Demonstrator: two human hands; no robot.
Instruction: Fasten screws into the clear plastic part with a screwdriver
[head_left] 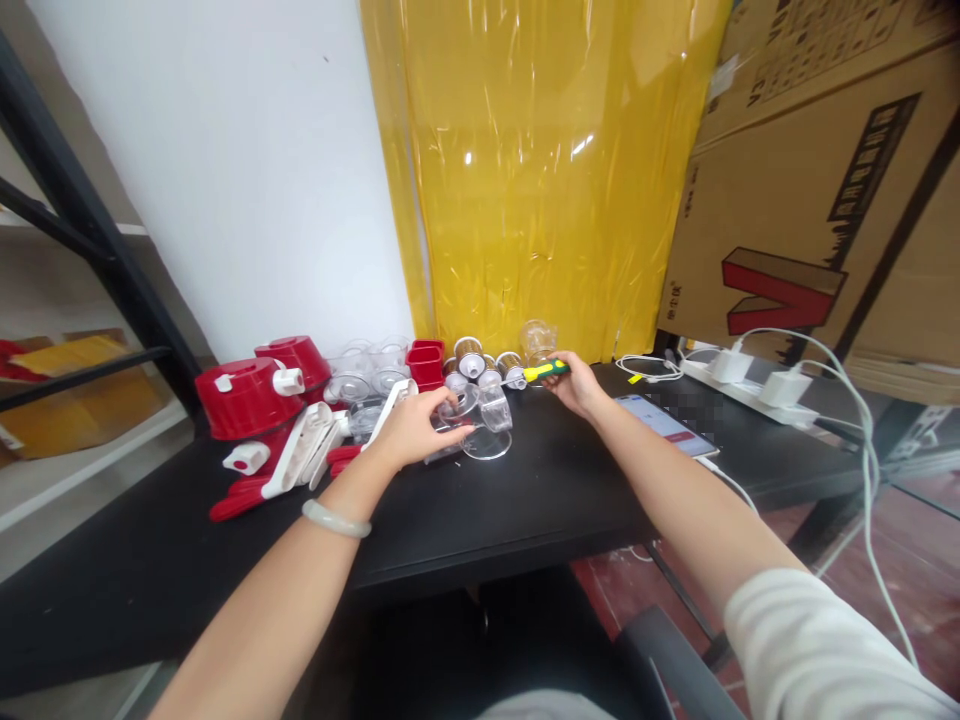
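My right hand (576,384) is closed round the green and yellow handle of a screwdriver (546,370). Its thin shaft points left toward a clear plastic part (495,408). My left hand (420,428) is at that clear part, thumb and fingers curved about its left side in a grip. A round clear rim (487,444) lies at the bottom of the part, close to the black tabletop. Just behind are several small gold and white cylinders (469,356) and a red plastic cup-like piece (426,364). The screwdriver's tip is too small to make out.
Red plastic housings (247,398) and white handle-like parts with red ends (300,445) are piled at the left. More clear parts (367,366) stand behind. At right are a phone (666,424), a power strip (750,392) with cables and a large cardboard box (810,200).
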